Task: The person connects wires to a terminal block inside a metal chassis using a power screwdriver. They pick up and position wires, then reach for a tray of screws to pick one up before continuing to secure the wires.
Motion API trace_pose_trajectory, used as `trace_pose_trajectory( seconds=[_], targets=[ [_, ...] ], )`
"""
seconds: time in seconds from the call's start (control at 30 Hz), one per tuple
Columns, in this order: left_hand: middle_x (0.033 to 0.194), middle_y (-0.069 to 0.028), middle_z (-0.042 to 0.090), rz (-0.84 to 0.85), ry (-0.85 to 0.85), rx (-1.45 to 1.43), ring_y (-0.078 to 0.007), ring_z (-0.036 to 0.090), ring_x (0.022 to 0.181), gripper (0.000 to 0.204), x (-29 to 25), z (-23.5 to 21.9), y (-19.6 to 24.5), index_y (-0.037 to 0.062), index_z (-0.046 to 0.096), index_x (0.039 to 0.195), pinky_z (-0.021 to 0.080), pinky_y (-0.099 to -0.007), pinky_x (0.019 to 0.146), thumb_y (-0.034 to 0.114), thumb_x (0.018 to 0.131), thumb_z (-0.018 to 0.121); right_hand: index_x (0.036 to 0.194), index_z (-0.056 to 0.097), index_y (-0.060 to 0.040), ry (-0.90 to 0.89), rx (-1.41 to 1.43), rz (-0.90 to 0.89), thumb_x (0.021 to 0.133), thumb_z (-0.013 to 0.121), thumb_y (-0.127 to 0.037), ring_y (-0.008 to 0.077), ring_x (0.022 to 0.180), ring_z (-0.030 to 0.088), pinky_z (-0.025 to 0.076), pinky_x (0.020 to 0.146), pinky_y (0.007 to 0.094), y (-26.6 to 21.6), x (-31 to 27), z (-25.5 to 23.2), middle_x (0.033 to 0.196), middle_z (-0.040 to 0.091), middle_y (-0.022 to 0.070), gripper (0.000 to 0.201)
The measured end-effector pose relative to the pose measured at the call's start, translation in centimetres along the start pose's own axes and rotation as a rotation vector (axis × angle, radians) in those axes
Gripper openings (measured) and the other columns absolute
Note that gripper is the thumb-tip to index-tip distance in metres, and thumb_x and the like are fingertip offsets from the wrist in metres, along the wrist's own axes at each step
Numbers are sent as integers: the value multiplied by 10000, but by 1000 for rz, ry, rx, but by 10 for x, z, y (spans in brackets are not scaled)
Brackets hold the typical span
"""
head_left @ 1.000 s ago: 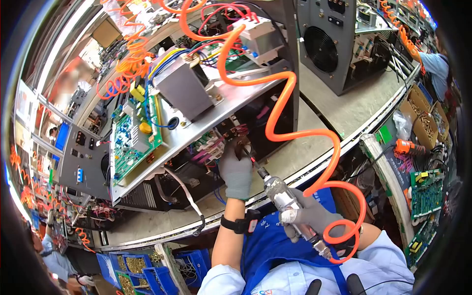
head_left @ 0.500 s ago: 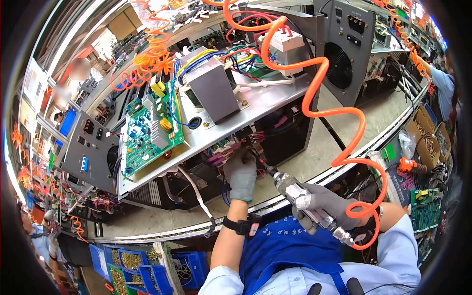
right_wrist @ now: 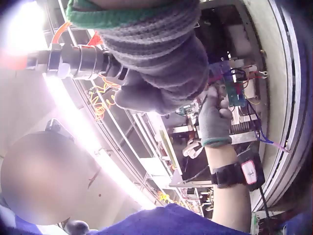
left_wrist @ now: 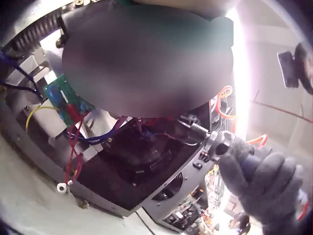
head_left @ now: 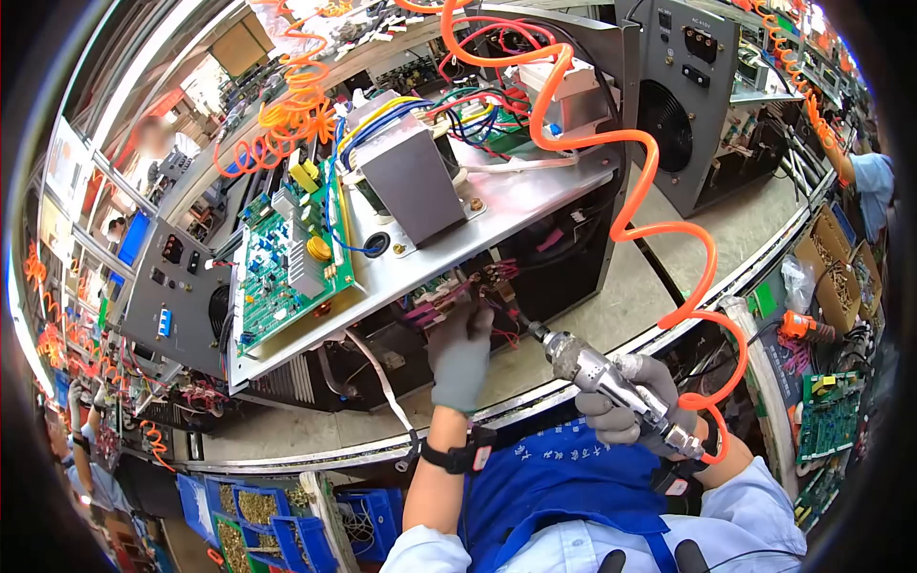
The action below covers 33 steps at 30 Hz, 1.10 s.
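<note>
A grey-gloved right hand [head_left: 635,401] grips a silver air screwdriver [head_left: 597,372], fingers wrapped round its body and an orange coiled hose [head_left: 702,272] running to its rear end. The bit points up and left at the terminals and wires [head_left: 492,277] under the metal shelf of an open black chassis [head_left: 564,263]. My gloved left hand [head_left: 461,358] reaches in beside them, its fingers bent among the wires in the right wrist view; I cannot tell what they pinch. The left wrist view shows the tool's front end [left_wrist: 215,144] in the right hand's grasp.
On the shelf stand a green circuit board [head_left: 287,272] and a grey transformer [head_left: 406,177]. A white cable [head_left: 377,377] hangs at the front. Blue bins [head_left: 258,506] of small parts are below left. At right lie cartons [head_left: 831,258] and more circuit boards [head_left: 826,415]. Another chassis [head_left: 688,115] stands behind.
The head view has swung, shifting the chassis right and down. Since half a second ago the screwdriver has moved slightly right, the right fingers have shifted on it, and the left hand has drawn back slightly.
</note>
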<state>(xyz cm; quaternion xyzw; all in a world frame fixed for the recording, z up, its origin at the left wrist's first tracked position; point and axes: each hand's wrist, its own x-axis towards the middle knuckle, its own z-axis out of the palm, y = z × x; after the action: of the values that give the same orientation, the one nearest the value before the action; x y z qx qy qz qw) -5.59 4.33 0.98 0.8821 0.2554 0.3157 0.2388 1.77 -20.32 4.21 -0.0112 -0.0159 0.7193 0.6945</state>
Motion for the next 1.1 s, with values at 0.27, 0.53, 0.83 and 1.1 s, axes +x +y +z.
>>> trace_pose_trajectory(
  seconds=[0.27,0.53,0.83,1.1],
  targets=[
    [702,5,572,-730,106,-1365,-69,432,458,244,-17,11,-1,115,611,1000,313,-196,401,332,903,664,1093,511,-43,225,-347,-57,827,633,-366,158,562,515,446,474,317,14,-2,-5,811,532,83,436],
    [843,-66,650,-768,213,-1443,-101,584,558,333,-13,38,3,47,607,1035,356,-182,384,359,922,631,1082,498,-14,323,-429,-104,795,643,-378,166,560,527,458,481,317,26,4,-2,803,536,91,485],
    [846,-64,667,-701,262,-1441,-150,624,629,255,-12,41,14,45,606,1029,413,-225,452,286,945,596,1082,471,-17,405,-546,-175,780,663,-401,157,562,544,474,467,304,42,14,17,800,537,82,525],
    [727,-27,609,-707,360,-1573,-122,504,556,200,-7,41,30,33,630,954,361,-239,497,232,934,621,1096,468,-17,407,-548,-149,785,653,-410,148,568,547,476,475,292,35,10,18,807,544,69,534]
  ],
)
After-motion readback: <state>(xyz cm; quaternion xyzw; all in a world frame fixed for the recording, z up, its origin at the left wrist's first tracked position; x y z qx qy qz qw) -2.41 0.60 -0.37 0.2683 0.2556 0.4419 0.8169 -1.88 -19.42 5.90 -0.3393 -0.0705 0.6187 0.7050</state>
